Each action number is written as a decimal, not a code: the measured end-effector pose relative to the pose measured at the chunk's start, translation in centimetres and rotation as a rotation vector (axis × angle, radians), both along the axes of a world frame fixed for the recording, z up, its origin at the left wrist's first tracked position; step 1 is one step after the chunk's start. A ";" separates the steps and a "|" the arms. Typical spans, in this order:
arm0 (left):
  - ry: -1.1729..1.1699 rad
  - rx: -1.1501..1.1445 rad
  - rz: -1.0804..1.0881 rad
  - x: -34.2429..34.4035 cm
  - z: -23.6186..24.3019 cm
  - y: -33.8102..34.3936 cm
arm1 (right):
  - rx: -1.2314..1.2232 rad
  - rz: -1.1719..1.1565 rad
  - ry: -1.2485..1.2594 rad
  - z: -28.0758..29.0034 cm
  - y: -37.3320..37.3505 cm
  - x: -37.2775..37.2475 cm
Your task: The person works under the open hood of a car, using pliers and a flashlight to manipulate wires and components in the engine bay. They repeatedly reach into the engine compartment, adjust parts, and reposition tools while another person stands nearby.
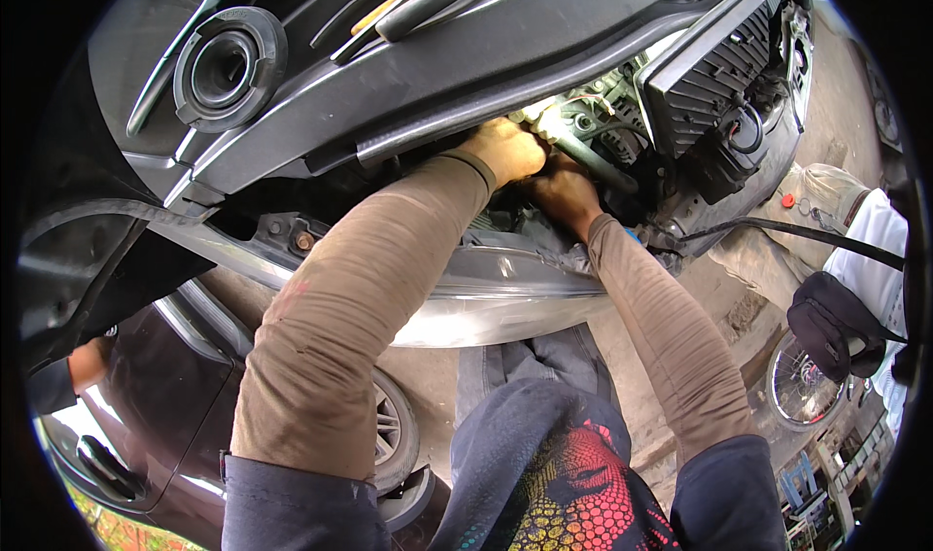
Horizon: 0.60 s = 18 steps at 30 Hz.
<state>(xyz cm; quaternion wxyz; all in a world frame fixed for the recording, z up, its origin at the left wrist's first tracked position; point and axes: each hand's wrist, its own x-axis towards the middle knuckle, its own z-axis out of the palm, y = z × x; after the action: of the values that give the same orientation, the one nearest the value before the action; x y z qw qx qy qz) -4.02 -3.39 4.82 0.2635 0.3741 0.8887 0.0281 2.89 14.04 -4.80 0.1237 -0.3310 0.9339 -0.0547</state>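
Observation:
Both my arms reach over the headlight [510, 310] into the car's engine bay. My left hand [507, 153] is bent in a closed shape beside a brightly lit engine part [546, 121], and its fingertips are hidden, so what it grips does not show. Lower and just right of it, my right hand [567, 193] reaches into shadow with its fingers out of sight. A thick dark hose [601, 167] runs close by the right hand. To the right sits a black ribbed box [709, 75].
Dark-handled tools [437, 5] and a round black ring-shaped part [230, 70] lie on the black panel above. A person in white with a black waist bag [838, 326] stands at right, near a bicycle wheel [805, 381]. Another car [146, 405] is at left, beside someone's arm [87, 364].

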 end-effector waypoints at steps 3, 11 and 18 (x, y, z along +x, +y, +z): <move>0.027 0.031 0.012 0.0 0.0 0.0 | -0.177 0.017 -0.040 -1.1 -0.1 -0.3; -0.184 0.021 0.169 -0.6 -1.2 0.3 | -0.644 -0.192 -0.168 -2.5 -0.8 -0.5; -0.254 -0.132 0.013 -1.0 -1.0 0.6 | 0.240 0.082 0.104 -2.6 -0.9 -0.6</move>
<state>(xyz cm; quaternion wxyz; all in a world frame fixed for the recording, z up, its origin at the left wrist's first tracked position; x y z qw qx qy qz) -5.01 -2.76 3.78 0.3976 0.3437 0.8506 0.0184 2.33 13.09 -7.40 0.1157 -0.3539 0.9247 0.0798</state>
